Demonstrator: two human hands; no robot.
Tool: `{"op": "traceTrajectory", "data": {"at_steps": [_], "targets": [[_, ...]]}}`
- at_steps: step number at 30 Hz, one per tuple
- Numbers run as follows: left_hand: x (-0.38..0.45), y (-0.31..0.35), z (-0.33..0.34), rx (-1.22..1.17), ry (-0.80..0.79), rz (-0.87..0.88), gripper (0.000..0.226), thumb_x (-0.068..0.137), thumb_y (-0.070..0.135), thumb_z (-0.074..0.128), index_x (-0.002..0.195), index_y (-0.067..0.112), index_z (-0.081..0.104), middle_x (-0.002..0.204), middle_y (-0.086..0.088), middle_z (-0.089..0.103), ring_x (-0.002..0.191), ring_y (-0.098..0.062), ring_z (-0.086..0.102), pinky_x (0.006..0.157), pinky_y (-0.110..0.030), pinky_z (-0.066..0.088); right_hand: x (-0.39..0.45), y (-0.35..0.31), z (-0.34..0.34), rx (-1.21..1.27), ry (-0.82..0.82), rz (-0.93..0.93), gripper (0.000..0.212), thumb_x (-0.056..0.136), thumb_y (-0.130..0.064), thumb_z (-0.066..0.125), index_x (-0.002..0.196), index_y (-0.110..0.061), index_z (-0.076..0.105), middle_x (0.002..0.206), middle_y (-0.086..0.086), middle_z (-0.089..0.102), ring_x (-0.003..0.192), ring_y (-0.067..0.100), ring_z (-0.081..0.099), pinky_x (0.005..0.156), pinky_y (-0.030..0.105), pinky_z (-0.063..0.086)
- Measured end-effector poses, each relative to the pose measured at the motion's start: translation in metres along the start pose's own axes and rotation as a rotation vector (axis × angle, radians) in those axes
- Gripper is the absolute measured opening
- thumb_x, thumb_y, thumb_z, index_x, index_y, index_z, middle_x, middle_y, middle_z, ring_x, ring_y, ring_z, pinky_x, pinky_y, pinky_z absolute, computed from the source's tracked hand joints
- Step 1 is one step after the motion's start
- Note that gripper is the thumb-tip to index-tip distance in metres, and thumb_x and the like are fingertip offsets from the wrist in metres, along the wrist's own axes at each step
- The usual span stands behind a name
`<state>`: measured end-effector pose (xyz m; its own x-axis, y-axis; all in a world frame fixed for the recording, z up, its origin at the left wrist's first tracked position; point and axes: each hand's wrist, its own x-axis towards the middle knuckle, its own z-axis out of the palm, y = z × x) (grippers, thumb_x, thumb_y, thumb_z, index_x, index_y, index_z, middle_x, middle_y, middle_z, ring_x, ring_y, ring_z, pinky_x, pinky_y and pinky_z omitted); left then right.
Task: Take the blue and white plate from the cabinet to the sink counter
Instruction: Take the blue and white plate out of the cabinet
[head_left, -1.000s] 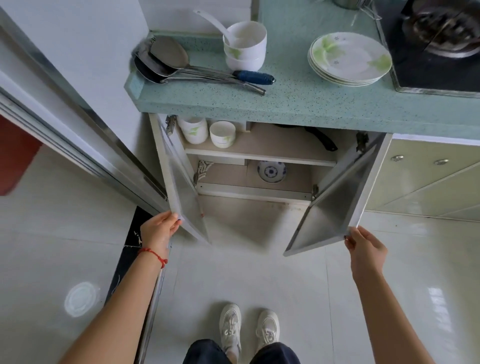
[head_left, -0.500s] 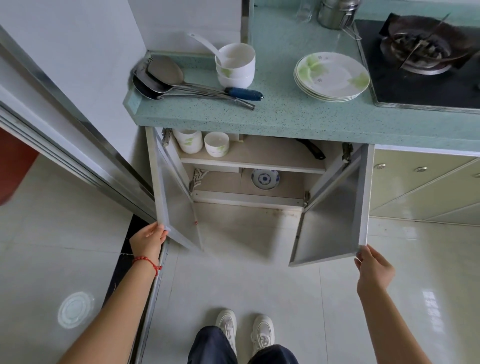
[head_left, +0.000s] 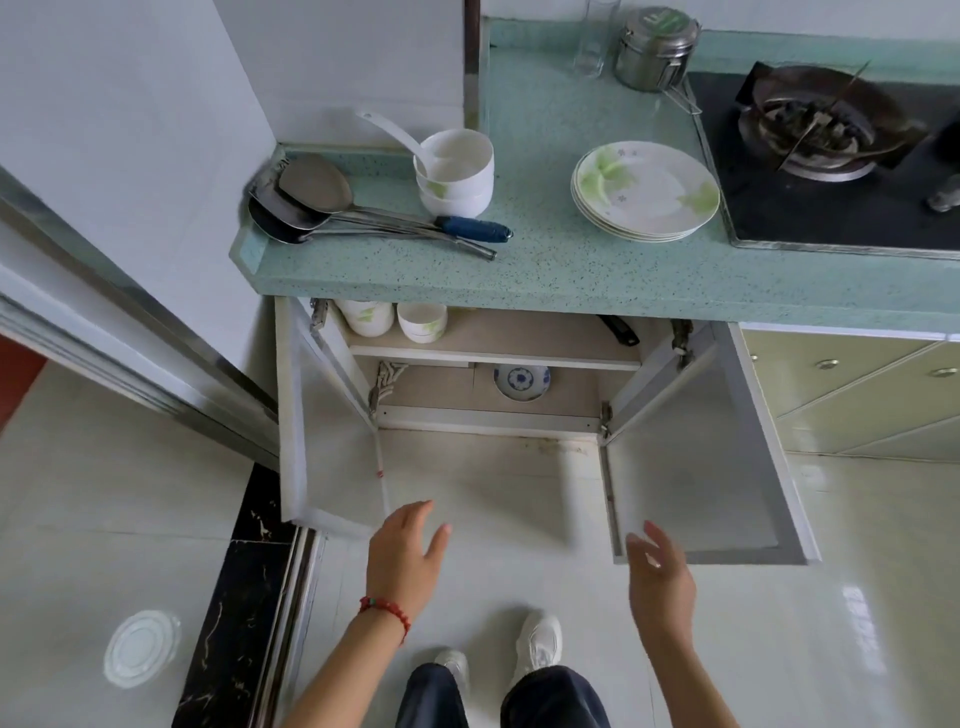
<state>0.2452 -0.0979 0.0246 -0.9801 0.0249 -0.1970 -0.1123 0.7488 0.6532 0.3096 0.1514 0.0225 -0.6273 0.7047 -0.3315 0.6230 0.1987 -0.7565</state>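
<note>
1. Countertop (head_left: 571, 270), speckled green, runs across the top of my view; stove (head_left: 831, 156) sits at its right end. No sink in view, so I cannot tell yet which way the plate must travel.
2. Cabinet (head_left: 493, 415) below it stands with both doors swung wide: left door (head_left: 327, 441) and right door (head_left: 727, 467) flank a clear gap over the floor.
3. Green-patterned plates (head_left: 647, 189) are stacked on the counter; not mine to move. Stacked bowls (head_left: 457, 171) and ladles (head_left: 322, 200) lie to their left.
4. Left hand (head_left: 405, 556), free of the door, fingers spread and loose, holds nothing; it hovers in the gap near the left door's lower corner.
5. Right hand (head_left: 660, 571), likewise slack and empty, is just beside the right door's bottom edge, not gripping it.
6. Upper shelf holds two small cups (head_left: 395, 317) at the left.
7. Blue and white plate (head_left: 521, 381) sits on the lower shelf, toward the back, partly tucked under the shelf above.
8. Step in hand, as I judge it: doors done, reach beginning. Next move calls for crouching, going in low under the upper shelf, and taking the plate by its rim.
</note>
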Motion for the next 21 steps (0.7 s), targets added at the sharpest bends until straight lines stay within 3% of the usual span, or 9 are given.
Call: {"op": "traceTrajectory", "data": {"at_steps": [2, 4, 7, 13, 21], "targets": [[0.012, 0.003, 0.012, 0.171, -0.045, 0.12, 0.038, 0.083, 0.02, 0.061, 0.116, 0.001, 0.055, 0.119, -0.019, 0.062, 0.113, -0.034, 0.055, 0.096, -0.045, 0.044, 0.01, -0.006, 0.003, -0.16, -0.078, -0.135, 0.033, 0.089, -0.019, 0.053, 0.12, -0.008, 0.052, 0.125, 0.016, 0.056, 0.106, 0.032, 0.055, 0.088, 0.038, 0.044], [0.023, 0.006, 0.023, 0.321, -0.114, 0.143, 0.045, 0.087, 0.029, 0.054, 0.126, 0.006, 0.047, 0.133, -0.015, 0.052, 0.127, -0.03, 0.043, 0.106, -0.045, 0.034, 0.024, -0.011, 0.004, -0.301, -0.16, -0.246, 0.038, 0.09, -0.021, 0.05, 0.125, -0.007, 0.048, 0.132, 0.012, 0.051, 0.117, 0.032, 0.05, 0.096, 0.041, 0.042], [0.039, 0.012, 0.039, 0.428, -0.136, 0.153, 0.049, 0.089, 0.034, 0.048, 0.131, 0.009, 0.042, 0.141, -0.012, 0.045, 0.133, -0.028, 0.035, 0.111, -0.045, 0.024, 0.052, -0.015, 0.007, -0.439, -0.244, -0.351, 0.041, 0.091, -0.023, 0.048, 0.128, -0.006, 0.044, 0.137, 0.013, 0.047, 0.124, 0.031, 0.044, 0.102, 0.043, 0.039], [0.072, 0.022, 0.073, 0.495, -0.138, 0.152, 0.051, 0.088, 0.035, 0.049, 0.131, 0.008, 0.042, 0.14, -0.013, 0.045, 0.133, -0.029, 0.036, 0.11, -0.046, 0.026, 0.107, -0.008, 0.025, -0.572, -0.348, -0.437, 0.043, 0.092, -0.026, 0.046, 0.13, -0.008, 0.04, 0.141, 0.011, 0.043, 0.13, 0.028, 0.037, 0.109, 0.043, 0.029], [0.13, -0.004, 0.13, 0.494, -0.2, 0.139, 0.053, 0.091, 0.039, 0.042, 0.135, 0.011, 0.034, 0.146, -0.01, 0.036, 0.137, -0.025, 0.027, 0.113, -0.043, 0.019, 0.167, 0.023, 0.077, -0.613, -0.368, -0.433, 0.045, 0.093, -0.028, 0.044, 0.133, -0.009, 0.037, 0.143, 0.011, 0.04, 0.131, 0.026, 0.035, 0.107, 0.038, 0.027]]}}
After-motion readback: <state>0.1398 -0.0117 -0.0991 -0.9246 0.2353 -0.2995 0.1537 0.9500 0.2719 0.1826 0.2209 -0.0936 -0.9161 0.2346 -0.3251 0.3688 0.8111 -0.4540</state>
